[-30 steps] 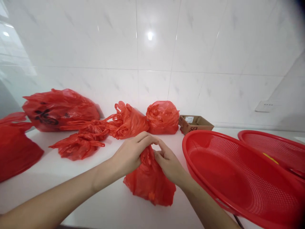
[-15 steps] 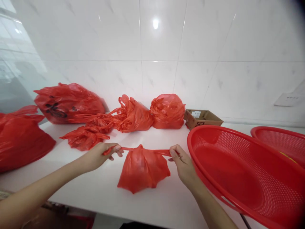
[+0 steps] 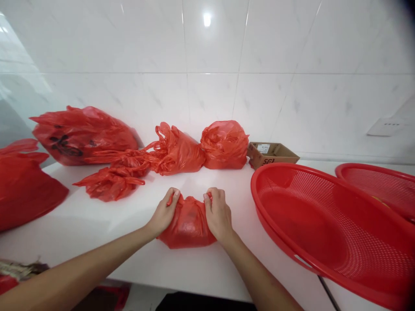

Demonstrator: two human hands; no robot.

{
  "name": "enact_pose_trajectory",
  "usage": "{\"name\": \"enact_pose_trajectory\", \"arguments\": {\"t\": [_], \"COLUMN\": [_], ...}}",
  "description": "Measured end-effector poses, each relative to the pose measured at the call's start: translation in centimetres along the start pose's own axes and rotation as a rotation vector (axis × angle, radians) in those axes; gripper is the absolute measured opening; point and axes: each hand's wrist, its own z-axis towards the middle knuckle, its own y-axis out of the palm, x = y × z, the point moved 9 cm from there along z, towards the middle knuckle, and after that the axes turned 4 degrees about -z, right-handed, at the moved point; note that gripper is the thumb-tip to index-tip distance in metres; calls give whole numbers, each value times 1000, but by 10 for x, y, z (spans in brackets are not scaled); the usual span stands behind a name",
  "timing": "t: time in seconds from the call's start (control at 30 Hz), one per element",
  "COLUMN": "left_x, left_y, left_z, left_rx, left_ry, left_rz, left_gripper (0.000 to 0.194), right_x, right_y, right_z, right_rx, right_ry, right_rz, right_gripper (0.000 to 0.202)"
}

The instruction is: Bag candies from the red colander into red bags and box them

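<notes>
A small filled red plastic bag (image 3: 189, 224) rests on the white table (image 3: 181, 272), in the lower middle of the head view. My left hand (image 3: 165, 212) is closed on the bag's upper left part, thumb against fingers. On the other side, my right hand (image 3: 219, 214) pinches the upper right part. The top of the bag shows between the two hands. What is inside it cannot be made out.
More red bags stand along the wall, among them a round one (image 3: 225, 144) and a large one (image 3: 86, 136). A small cardboard box (image 3: 272, 155) is behind a big red basket (image 3: 301, 229) at the right. Another basket (image 3: 382, 183) stands behind.
My hands have come closer together, from stretching the handles out sideways to holding the bag near its top. The view has shifted slightly.
</notes>
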Motion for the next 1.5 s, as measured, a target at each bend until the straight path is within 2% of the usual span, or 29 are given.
{"name": "enact_pose_trajectory", "arguments": {"t": [0.07,0.17,0.33,0.47,0.57,0.73,0.93,1.23,1.5], "left_x": [1,-2,-2,-6,-13,-32,-46,-50,-45], "left_y": [3,-2,-11,1,18,36,46,49,49], "left_z": [2,10,44,77,88,90,89,87,83], "left_rx": [-12,-38,-69,-114,-158,-197,-271,-287,-295], "left_ry": [38,73,170,218,249,247,219,213,194], "left_rz": [21,121,575,734,813,900,950,996,998], "left_gripper": [33,31,34,34,33,36,31,29,25], "right_x": [1,15,37,58,76,100,106,102,98], "right_y": [5,-1,-15,-17,-14,-3,7,17,16], "right_z": [3,13,37,54,62,68,71,69,67], "right_rx": [-24,-19,4,38,41,3,-71,-187,-219], "right_ry": [-31,-14,22,156,235,278,273,243,249], "right_rz": [-85,-179,-107,-192,-295,-387,-484,-610,-643], "right_gripper": [28,28,29,33,32,31,33,28,27]}}
